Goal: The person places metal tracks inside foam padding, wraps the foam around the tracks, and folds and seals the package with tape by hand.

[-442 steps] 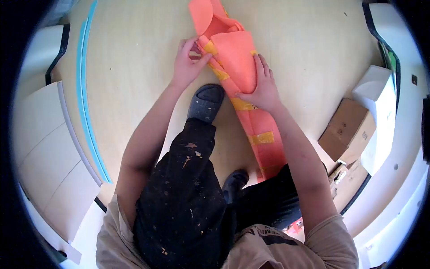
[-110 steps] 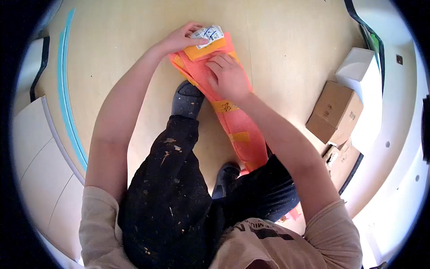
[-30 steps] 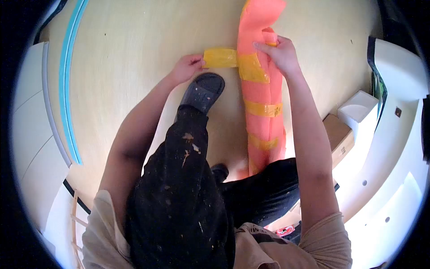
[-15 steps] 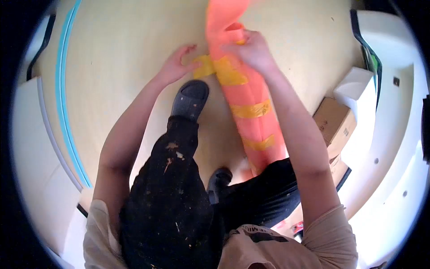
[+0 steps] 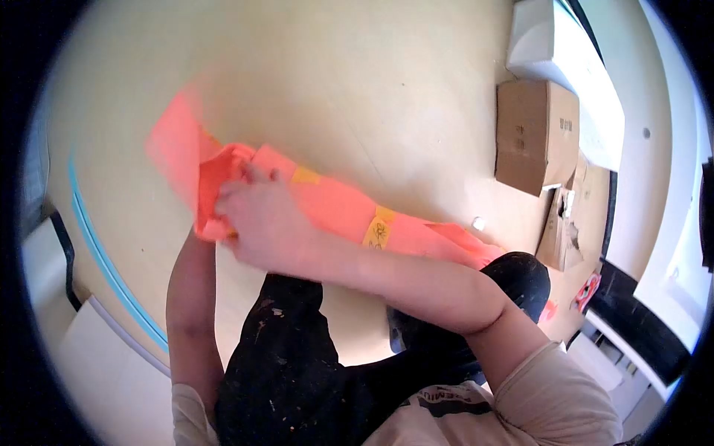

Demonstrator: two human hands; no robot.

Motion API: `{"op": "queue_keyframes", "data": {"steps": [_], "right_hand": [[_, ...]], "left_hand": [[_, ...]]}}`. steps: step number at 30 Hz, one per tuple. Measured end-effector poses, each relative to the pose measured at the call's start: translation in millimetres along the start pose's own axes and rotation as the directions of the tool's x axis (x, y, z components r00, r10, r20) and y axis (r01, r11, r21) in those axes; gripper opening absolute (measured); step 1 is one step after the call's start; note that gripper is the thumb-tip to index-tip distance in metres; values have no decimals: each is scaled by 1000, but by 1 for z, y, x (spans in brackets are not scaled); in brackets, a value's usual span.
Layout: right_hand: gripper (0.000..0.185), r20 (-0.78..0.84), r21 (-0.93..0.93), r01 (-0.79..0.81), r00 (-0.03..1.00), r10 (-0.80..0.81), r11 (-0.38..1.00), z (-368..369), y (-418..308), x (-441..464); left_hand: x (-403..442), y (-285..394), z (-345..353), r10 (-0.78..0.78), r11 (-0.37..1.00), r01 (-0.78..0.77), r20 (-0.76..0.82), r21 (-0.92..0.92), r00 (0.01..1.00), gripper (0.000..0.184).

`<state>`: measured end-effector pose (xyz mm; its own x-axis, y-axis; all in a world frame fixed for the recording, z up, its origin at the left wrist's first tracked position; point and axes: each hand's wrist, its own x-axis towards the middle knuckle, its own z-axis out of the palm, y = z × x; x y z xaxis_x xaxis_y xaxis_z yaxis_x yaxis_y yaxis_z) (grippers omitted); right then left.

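A long salmon-orange roll of sheet material (image 5: 338, 208) lies slantwise across my front, its loose end blurred and folded out at the far left. Strips of yellow tape (image 5: 378, 232) go around it, one with dark handwriting. With curled fingers, my right hand (image 5: 264, 215) grips the near end of the roll beside its open fold. My left forearm (image 5: 193, 305) reaches up behind that end, and the roll hides my left hand. The other end of the roll runs down toward my right knee.
Brown cardboard boxes (image 5: 532, 134) and a white block (image 5: 532, 37) stand at the right on the pale floor. A small white piece (image 5: 478, 222) lies near the roll. A light-blue strip (image 5: 111, 267) runs along the left, beside white panels (image 5: 97, 349).
The roll has swung from nearly upright in view to slanting left, its end now nearer me. My right hand has moved left with it, and my left hand has gone behind it.
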<state>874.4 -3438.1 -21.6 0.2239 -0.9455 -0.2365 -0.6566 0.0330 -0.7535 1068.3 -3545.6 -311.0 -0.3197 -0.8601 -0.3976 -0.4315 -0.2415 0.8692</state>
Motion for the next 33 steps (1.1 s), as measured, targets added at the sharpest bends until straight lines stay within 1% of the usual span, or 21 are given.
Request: {"op": "queue_keyframes", "data": {"steps": [2,3,5,7,9,11,12,14,17,18,20,21,23,24,26,27,29,30,31,32,33], "right_hand": [[27,82,-14,39,996,-37,999,-5,-8,-8],[27,66,-8,26,998,-25,1000,-7,-10,-10],[26,101,-15,44,994,-42,999,-7,-14,-13],[26,102,-42,30,994,-25,999,-5,-17,-14],[25,105,-71,20,994,-12,997,-7,-19,-13],[26,203,-42,24,979,-15,999,-9,-19,-10],[26,197,-37,20,980,-13,999,-5,-19,-8],[27,224,-16,18,975,-14,1000,15,-13,-9],[28,251,-32,-3,968,11,999,47,-4,-9],[28,246,-34,5,969,3,999,55,0,-8],[28,252,-77,-7,967,26,997,65,0,-3],[28,262,-78,5,965,15,997,68,2,0],[28,320,-159,-12,945,63,987,65,10,8],[31,264,-128,-32,962,65,991,62,17,12],[28,50,-205,2,999,8,979,69,38,18],[28,69,-203,20,998,-6,979,71,50,22],[43,-152,-177,111,979,-139,978,69,73,30],[43,-136,-171,131,979,-155,976,51,77,31],[44,61,57,203,977,-206,978,25,77,30],[46,232,281,202,934,-271,938,8,78,34],[46,247,283,211,927,-283,936,3,82,41]], "left_hand": [[34,-12,-21,46,999,-44,-102,20,994,24],[53,-11,-33,82,996,-78,-139,36,987,23],[86,18,-54,137,986,-128,-85,108,987,21],[106,94,-69,163,964,-173,68,202,984,19],[128,148,-84,261,827,-309,167,469,951,18],[145,210,-91,522,671,-471,88,572,849,17],[153,251,-95,542,630,-430,30,647,840,19],[175,316,-104,667,564,-522,21,640,745,23],[155,401,-102,841,303,-711,173,635,513,23],[128,413,-83,844,295,-709,173,640,507,23],[47,438,-44,911,409,-857,-199,315,361,14],[43,429,-61,909,413,-850,-206,327,362,14],[33,393,-102,812,520,-597,-135,611,568,24],[16,382,-108,803,531,-578,-151,620,576,24],[-25,364,-113,751,647,-595,-262,477,606,20],[-46,356,-113,743,656,-577,-278,487,609,20],[-86,341,-111,546,832,-534,-387,149,743,26],[-106,331,-112,538,838,-522,-405,160,740,26],[-129,317,-112,420,905,-413,-375,105,826,30],[-142,309,-113,302,951,-305,-323,43,897,33],[-151,306,-113,293,954,-296,-341,44,893,33]]}}
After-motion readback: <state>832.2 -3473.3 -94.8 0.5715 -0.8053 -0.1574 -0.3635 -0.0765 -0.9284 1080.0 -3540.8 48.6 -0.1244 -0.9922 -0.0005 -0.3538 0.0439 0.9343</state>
